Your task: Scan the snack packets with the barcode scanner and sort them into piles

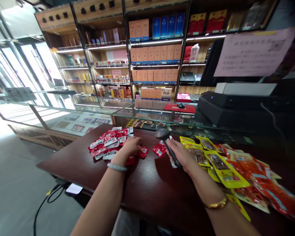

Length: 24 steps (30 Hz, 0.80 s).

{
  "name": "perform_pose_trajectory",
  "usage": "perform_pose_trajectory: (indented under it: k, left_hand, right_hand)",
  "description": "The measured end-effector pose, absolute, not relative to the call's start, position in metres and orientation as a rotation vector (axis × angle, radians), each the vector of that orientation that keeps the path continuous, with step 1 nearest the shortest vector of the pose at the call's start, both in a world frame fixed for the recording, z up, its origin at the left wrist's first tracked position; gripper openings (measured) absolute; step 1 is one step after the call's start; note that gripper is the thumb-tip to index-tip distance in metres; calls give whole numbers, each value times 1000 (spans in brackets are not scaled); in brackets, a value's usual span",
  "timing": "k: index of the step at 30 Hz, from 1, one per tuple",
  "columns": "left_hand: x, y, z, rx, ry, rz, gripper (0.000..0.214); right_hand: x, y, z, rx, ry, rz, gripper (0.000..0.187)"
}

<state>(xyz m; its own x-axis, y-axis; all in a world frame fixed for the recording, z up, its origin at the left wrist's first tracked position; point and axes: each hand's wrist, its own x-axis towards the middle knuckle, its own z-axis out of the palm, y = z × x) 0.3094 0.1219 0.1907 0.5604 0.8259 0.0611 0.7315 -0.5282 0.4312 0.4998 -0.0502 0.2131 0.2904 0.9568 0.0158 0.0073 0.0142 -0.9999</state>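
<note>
My right hand [180,152] is wrapped round the grip of a dark handheld barcode scanner [171,151], its head tilted toward the left and away from me. Beneath the scanner a red snack packet [159,148] lies on the brown table, and part of another red-and-white one shows beside the grip. My left hand [132,146] is at the right side of a heap of red-and-white snack packets [110,141]. Its fingers are curled down onto a small red snack packet [142,152]; the fingertips are partly hidden.
Yellow snack packets [220,164] and orange packets [258,177] are piled on the table's right. Behind the table [142,183] runs a glass counter [147,113] with a mouse [181,105] on a red pad. A dark till machine [226,108] stands at right. Stocked shelves line the wall.
</note>
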Motion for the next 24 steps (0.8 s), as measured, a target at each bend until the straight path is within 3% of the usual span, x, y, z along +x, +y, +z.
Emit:
perform_pose_trajectory:
  k: [3,6,24]
  left_hand:
    - [296,122,197,2585,1433,64,58]
    - [298,122,196,2611,1508,16,58]
    - [319,129,176,2254,1316,662,31]
  right_hand:
    - [499,-49,211,-1350,-1007,996,50]
    - [498,-48,209,-1354,-1034,983,50]
    - [495,-52,212,-1358,-1092,1062,53]
